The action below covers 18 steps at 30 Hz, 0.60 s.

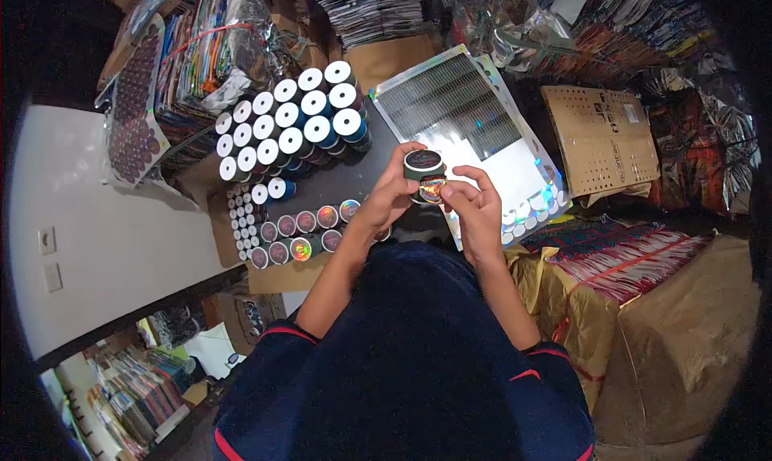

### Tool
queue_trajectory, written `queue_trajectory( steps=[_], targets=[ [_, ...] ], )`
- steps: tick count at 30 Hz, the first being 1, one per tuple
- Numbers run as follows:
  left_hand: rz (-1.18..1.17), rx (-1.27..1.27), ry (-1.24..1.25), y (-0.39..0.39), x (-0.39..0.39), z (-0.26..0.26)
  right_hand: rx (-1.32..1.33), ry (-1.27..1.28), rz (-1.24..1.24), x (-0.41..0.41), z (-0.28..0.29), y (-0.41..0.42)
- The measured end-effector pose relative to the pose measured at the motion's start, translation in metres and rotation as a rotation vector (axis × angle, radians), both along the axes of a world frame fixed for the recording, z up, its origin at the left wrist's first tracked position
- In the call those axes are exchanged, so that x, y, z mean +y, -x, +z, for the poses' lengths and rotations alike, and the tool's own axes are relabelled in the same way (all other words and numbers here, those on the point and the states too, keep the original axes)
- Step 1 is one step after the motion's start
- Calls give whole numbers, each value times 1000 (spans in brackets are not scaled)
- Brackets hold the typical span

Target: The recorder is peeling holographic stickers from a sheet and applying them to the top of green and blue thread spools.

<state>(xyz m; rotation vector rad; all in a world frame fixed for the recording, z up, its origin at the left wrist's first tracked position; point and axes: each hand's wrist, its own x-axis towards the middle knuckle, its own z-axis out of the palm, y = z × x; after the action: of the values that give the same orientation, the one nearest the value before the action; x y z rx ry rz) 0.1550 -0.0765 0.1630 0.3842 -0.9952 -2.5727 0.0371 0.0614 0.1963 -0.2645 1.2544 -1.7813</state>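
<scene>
My left hand (395,189) grips a dark green spool (423,166) with white rims and a round dark label on its upper end. Against the spool's side, the thumb and fingertips of my right hand (470,204) touch a shiny holographic sticker (432,188). Beyond my right hand lies a sticker sheet (446,93) with rows of small dark stickers, over further sheets. To the left, spools with holographic round labels (306,221) stand in two rows, partly hidden by my left forearm. Behind them are stacked spools with plain white ends (291,140).
Small white-ended spools (243,225) stand at the left edge of the dark tabletop (325,189). Bundled printed sheets (196,44) rise at the back left. A flat cardboard box (603,138) and a wrapped bundle (633,262) are on the right, a white wall (120,219) on the left.
</scene>
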Motion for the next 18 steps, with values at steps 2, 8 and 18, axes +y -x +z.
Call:
queue_trajectory(
  steps=[2,8,18],
  targets=[
    [-3,-12,105,0,-1,-2,10,-4,-6,-1,2,-1],
    [13,-62,110,-1,1,7,4,-20,-4,-1,3,-5],
    [19,-67,85,2,2,4,-27,-7,-15,1,4,-5]
  ],
)
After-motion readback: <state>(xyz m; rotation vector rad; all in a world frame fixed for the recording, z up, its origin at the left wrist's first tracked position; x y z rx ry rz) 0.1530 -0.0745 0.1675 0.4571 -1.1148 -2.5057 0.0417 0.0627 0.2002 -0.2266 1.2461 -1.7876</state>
